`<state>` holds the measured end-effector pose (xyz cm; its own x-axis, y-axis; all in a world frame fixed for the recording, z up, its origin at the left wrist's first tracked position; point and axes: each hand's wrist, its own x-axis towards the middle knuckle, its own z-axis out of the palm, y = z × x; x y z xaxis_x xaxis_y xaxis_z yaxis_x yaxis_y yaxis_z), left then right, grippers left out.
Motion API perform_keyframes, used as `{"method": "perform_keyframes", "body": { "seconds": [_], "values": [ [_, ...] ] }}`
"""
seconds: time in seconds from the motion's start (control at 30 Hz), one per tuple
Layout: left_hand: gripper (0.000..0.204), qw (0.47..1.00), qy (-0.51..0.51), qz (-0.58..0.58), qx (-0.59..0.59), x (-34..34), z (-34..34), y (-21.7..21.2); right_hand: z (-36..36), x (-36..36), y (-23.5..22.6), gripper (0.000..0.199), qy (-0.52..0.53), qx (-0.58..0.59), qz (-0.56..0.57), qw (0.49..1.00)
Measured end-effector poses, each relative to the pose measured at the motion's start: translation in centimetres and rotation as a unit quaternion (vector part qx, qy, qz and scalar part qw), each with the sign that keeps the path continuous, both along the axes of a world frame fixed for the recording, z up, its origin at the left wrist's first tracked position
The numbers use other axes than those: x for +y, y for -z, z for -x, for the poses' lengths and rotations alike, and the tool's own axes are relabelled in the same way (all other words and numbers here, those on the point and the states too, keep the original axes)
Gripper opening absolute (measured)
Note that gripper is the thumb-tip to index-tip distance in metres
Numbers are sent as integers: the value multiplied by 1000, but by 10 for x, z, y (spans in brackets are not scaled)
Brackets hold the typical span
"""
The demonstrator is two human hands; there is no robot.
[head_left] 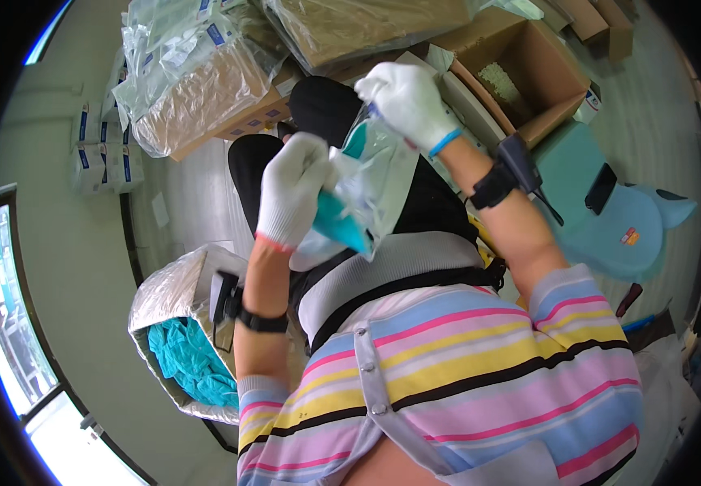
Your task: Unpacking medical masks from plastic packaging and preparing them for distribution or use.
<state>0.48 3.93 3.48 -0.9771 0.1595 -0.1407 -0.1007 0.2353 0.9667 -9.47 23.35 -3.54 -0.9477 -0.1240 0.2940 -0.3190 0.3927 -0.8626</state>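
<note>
In the head view, a clear plastic pouch (371, 190) holding a folded teal fabric item was held up in front of the torso, between the two gloved hands. The left hand (292, 190), in a white knit glove, was closed around the pouch's lower left part, fingers wrapped over the plastic. The right hand (407, 101), also in a white glove, was pinched shut on the pouch's upper edge, just above the teal contents. A dark band with a small device was worn on each wrist.

Below the left forearm, a plastic-lined cardboard box (168, 292) stood on the floor with loose teal fabric (192, 364) piled inside it. Ahead of the hands, an open cardboard box (529, 69) and several plastic-wrapped bundles (196, 81) were stacked, well apart from the pouch. A pale teal stool (622, 227) stood to the right.

The step in hand was judged to be the handling of the pouch's top, either sealing or opening it; which of the two could not be told. The next move was judged to call for a firm hold by the left hand while the top edge was worked along by the right fingertips, with the contents kept clear of that edge.
</note>
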Motion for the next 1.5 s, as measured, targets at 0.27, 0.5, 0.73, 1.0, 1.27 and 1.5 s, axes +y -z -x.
{"method": "perform_keyframes", "body": {
  "seconds": [0.27,0.5,0.73,1.0,1.27,1.5],
  "values": [
    [2,978,-110,-25,-174,-54,-100,-47,-5,7,1,24,6,-70,87,994],
    [7,967,-132,16,-215,-80,-130,-36,-11,-14,-9,19,-53,-97,188,976],
    [24,972,14,227,-55,-62,-61,-30,-12,-20,-33,20,-144,-34,109,983],
    [12,962,-163,171,138,-57,-33,-6,-12,-28,-28,17,-143,56,3,988],
    [8,838,-510,-36,189,-146,-91,-9,-21,10,-3,10,-167,123,-216,954],
    [10,818,-513,-218,147,-173,-132,-2,19,-19,-42,4,-225,262,-235,909]
  ]
}}
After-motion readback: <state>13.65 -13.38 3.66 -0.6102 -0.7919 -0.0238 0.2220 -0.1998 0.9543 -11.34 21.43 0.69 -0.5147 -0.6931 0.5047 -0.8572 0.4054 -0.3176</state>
